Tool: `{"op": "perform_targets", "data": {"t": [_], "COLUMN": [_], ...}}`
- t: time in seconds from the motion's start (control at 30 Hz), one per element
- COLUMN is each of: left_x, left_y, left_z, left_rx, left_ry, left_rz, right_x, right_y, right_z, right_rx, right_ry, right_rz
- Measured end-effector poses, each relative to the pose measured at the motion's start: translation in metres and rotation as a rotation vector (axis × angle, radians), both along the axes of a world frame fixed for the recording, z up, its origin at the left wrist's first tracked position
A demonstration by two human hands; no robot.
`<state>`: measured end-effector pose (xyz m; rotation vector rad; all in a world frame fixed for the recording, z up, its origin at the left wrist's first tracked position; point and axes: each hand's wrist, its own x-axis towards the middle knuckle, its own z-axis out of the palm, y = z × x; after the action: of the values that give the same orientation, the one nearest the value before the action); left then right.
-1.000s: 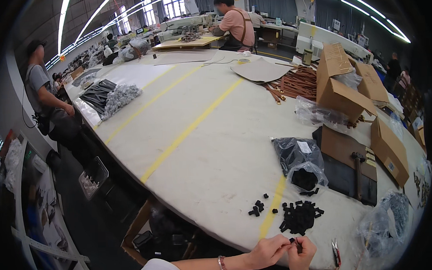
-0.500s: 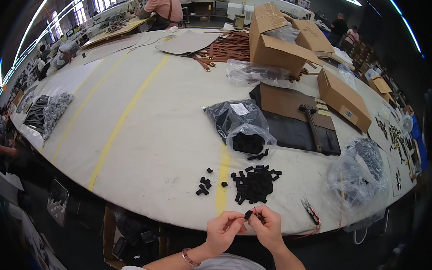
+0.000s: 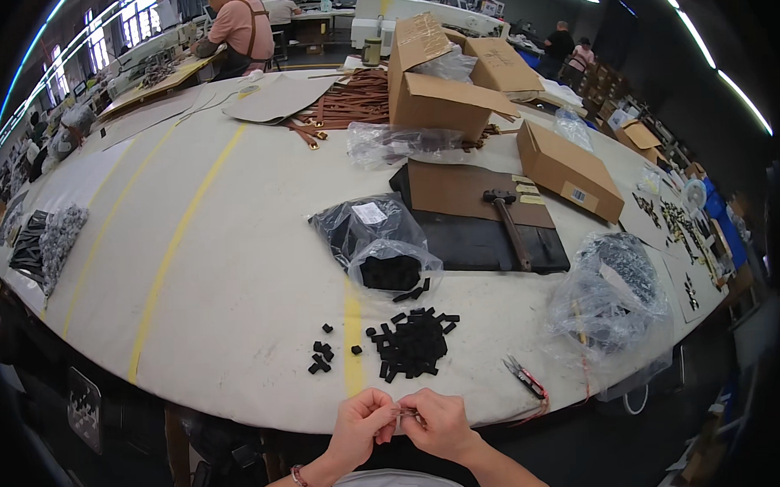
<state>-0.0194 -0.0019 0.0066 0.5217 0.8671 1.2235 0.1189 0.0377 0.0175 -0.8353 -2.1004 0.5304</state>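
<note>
Both my hands meet at the near edge of the table, fingertips pressed close together. The fingers of my left hand (image 3: pixel 363 426) are pinched, and my right hand (image 3: pixel 436 424) is closed with its fingertips touching the left ones. Something thin shows between them, too small to name. Just beyond lies a heap of small black pieces (image 3: pixel 413 347), like short folded strips. A few loose black pieces (image 3: pixel 322 351) sit to its left. Behind the heap, a clear plastic bag (image 3: pixel 370 212) gapes toward me, full of more black pieces. Thread snips (image 3: pixel 525 377) lie right of my hands.
A hammer (image 3: pixel 509 226) rests on a black slab (image 3: pixel 467 249) partly covered by brown board. Crumpled clear bags (image 3: pixel 611 296) lie at the right. Cardboard boxes (image 3: pixel 568 170) and brown leather straps (image 3: pixel 359 99) are farther back. Another person (image 3: pixel 243 34) sits at the far left.
The view has shifted, so the table's contents appear farther left. The black piece that showed between my fingertips is no longer visible. My right hand has turned, its back now more toward me.
</note>
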Motion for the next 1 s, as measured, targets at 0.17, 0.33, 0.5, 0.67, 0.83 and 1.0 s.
{"op": "perform_targets", "data": {"t": [0.17,0.33,0.5,0.67,0.83,1.0], "left_x": [0.004,-0.006,-0.006,0.001,0.005,-0.001], "left_y": [0.001,0.006,0.008,0.002,0.003,0.001], "left_z": [0.007,0.006,0.004,-0.018,0.0,0.004], "left_rx": [0.129,-0.002,-0.094,-0.032,0.026,0.075], "left_ry": [0.407,0.045,0.003,-0.118,-0.045,-0.131], "left_rz": [0.057,-0.047,-0.08,-0.027,-0.005,-0.095], "right_x": [0.001,0.003,0.003,-0.003,0.001,0.008], "right_y": [0.003,0.003,0.004,-0.003,-0.002,0.002], "right_z": [-0.002,0.0,-0.005,-0.005,-0.007,0.007], "right_rx": [-0.072,0.062,0.093,0.022,0.051,-0.81], "right_ry": [0.036,-0.016,-0.032,0.08,0.044,0.4], "right_rz": [-0.031,0.0,-0.001,-0.058,-0.054,0.173]}}
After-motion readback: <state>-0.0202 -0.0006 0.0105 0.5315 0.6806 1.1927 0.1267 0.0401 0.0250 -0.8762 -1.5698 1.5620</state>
